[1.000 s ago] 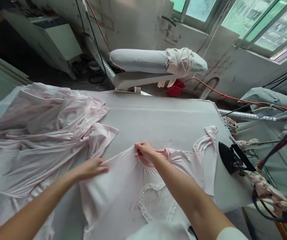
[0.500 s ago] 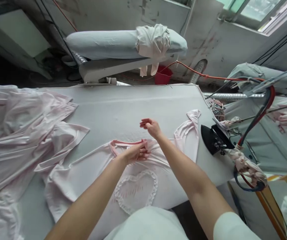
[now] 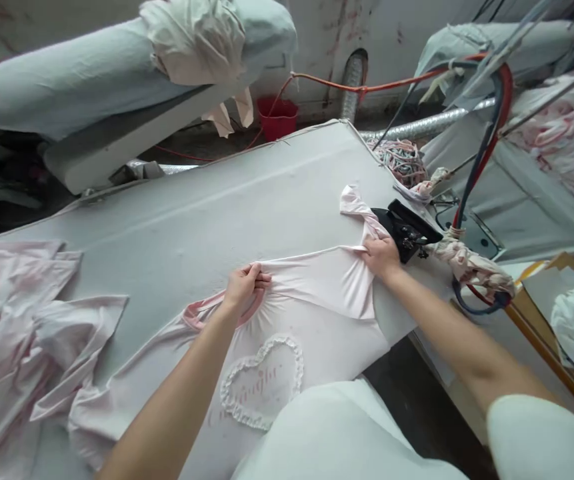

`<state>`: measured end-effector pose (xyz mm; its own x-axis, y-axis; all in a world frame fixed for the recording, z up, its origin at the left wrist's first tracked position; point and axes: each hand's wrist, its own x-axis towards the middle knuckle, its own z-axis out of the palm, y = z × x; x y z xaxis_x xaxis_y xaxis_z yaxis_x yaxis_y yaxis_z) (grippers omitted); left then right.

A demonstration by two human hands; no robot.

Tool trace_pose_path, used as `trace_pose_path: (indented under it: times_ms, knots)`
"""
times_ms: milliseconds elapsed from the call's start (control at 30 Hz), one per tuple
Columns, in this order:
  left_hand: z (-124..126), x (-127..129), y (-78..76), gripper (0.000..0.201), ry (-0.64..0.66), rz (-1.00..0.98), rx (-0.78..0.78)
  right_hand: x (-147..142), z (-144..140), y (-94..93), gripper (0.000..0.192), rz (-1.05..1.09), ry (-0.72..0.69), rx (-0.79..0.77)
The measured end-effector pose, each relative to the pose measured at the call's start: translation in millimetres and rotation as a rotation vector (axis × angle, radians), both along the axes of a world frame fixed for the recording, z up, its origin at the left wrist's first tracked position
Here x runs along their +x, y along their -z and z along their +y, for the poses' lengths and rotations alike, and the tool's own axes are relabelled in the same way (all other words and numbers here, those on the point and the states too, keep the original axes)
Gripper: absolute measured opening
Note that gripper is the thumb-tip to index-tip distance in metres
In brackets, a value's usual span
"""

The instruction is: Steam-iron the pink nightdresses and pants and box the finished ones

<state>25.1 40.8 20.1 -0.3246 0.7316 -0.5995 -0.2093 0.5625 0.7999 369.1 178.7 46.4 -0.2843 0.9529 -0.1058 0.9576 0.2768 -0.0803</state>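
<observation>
Behind everything stands a stained wall (image 3: 311, 40); below, I see the cloth-covered table (image 3: 267, 213). On its near side lies a pale pink top (image 3: 317, 297) bearing a heart-shaped frill (image 3: 297, 363). Beside its sleeve (image 3: 351, 201) sits a black iron (image 3: 409, 235). My left grip (image 3: 243, 287) pinches the top near its collar (image 3: 193, 315); my right grip (image 3: 383, 257) clasps fabric by the iron.

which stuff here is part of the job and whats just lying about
Part of the job:
shirt, held near the collar by the left hand, along its edge by the right hand
table under it
iron beside the right hand, probably

Seemingly just lying about:
bucket
tangled strands
</observation>
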Motion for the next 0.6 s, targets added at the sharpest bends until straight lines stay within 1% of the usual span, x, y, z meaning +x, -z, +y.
trace_pose_path:
  times_ms: [33,67,100,133,200,233,267,300,367,433,467,533,600]
  knots:
    - [-0.3,3.0,0.6,0.025,0.014,0.05,0.002,-12.4,-19.5,11.0,0.036,0.09,0.066,0.114]
    - [-1.6,5.1,0.5,0.026,0.044,0.102,0.009,-27.9,-43.8,21.5,0.04,0.178,0.105,0.197]
    - [-4.0,6.5,-0.3,0.027,0.091,0.168,0.021,-44.9,-72.0,31.1,0.046,0.257,0.099,0.233]
    - [-7.4,7.3,-1.6,0.028,0.159,0.266,0.039,-62.2,-102.6,39.5,0.051,0.322,0.051,0.227]
    - [-16.4,8.4,-4.6,0.028,0.342,0.564,0.048,-94.3,-162.3,52.3,0.057,0.391,-0.142,0.103]
    - [-21.4,8.8,-5.8,0.028,0.435,0.738,0.026,-108.4,-187.2,57.0,0.06,0.397,-0.215,0.042]
    - [-26.1,9.3,-6.5,0.03,0.515,0.9,-0.012,-121.0,-206.5,60.7,0.063,0.394,-0.26,-0.006]
    - [-29.9,10.0,-6.6,0.034,0.574,1.028,-0.057,-132.0,-219.3,63.3,0.066,0.387,-0.272,-0.035]
    - [-34.5,12.0,-5.0,0.043,0.615,1.17,-0.13,-148.0,-227.0,66.1,0.071,0.384,-0.269,-0.055]
    - [-34.5,14.4,-2.1,0.049,0.604,1.212,-0.149,-152.8,-220.1,67.4,0.073,0.398,-0.283,-0.056]
    - [-33.3,15.6,-0.7,0.051,0.595,1.219,-0.152,-149.8,-215.5,68.4,0.073,0.403,-0.303,-0.055]
    - [-29.7,17.7,1.6,0.056,0.585,1.214,-0.158,-131.3,-211.0,71.8,0.071,0.392,-0.312,-0.058]
    - [-26.4,19.4,2.2,0.059,0.572,1.206,-0.168,-98.9,-214.9,75.6,0.069,0.348,-0.22,-0.054]
